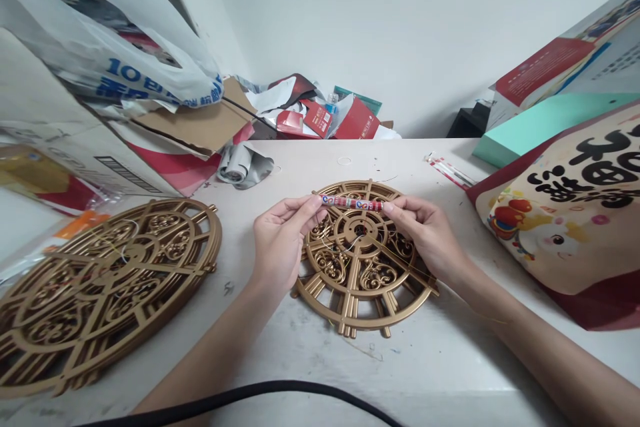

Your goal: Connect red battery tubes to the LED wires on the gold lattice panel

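Observation:
A small gold openwork wheel (361, 280) lies flat on the pale table (320, 360) in front of me. Above its far rim I hold a short red patterned stick (351, 203) level between both hands. My left hand (280, 240) pinches its left end with thumb and fingers. My right hand (425, 233) pinches its right end. Thin wire runs across the wheel's hub (361, 232) under the stick.
A stack of larger gold wheels (100, 280) lies at the left. Plastic bags and cardboard boxes (125, 80) pile up at the back left. A printed bag (575, 213) fills the right side. A black cable (250, 395) crosses the near edge.

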`<act>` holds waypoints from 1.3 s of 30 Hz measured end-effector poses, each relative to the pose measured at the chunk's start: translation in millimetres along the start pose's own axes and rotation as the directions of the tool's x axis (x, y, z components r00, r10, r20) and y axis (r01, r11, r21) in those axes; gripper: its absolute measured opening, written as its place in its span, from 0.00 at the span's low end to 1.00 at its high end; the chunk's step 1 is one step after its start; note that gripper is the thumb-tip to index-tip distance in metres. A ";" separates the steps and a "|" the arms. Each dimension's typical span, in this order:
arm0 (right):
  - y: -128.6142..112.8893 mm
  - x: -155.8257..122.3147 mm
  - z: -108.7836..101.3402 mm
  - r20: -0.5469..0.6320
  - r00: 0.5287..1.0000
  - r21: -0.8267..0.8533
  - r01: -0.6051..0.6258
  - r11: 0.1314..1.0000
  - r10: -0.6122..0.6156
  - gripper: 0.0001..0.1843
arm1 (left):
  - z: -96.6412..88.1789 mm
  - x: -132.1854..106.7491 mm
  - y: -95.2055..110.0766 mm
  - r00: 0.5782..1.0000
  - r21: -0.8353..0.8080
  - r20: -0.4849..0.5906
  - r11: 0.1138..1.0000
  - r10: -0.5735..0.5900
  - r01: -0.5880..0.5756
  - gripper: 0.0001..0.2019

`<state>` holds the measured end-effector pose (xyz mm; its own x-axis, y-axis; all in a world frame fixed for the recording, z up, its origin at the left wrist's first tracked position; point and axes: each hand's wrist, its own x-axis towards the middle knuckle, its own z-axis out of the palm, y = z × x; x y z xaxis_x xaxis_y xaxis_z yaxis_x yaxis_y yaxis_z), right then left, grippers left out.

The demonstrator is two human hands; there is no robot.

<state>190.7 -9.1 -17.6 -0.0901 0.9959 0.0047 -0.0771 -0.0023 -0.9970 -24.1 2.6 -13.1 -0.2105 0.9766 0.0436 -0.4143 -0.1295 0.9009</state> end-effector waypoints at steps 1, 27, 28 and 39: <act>0.2 -0.1 0.3 -0.005 1.000 -0.009 0.009 1.000 -0.009 0.19 | 0.1 0.1 0.1 1.000 -0.001 -0.003 1.000 -0.003 0.003 0.09; -3.7 -0.8 1.8 0.017 0.997 -0.053 0.078 0.996 -0.078 0.22 | -0.6 3.4 -0.9 0.998 -0.014 0.032 0.998 -0.054 0.055 0.08; -4.1 -0.7 2.2 0.021 0.995 -0.070 0.096 0.993 -0.095 0.23 | -0.3 3.1 -0.8 0.998 -0.014 0.032 0.998 -0.054 0.055 0.08; -3.6 -2.7 3.7 0.115 0.990 -0.177 0.100 0.979 -0.080 0.15 | -1.6 -2.0 -0.1 0.991 0.220 0.130 0.975 -0.042 0.013 0.10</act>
<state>187.6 -12.1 -13.7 -0.1970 0.9759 0.0935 0.0913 0.1132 -0.9894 -25.1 0.4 -14.0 -0.0764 0.9952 0.0612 -0.2116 -0.0761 0.9744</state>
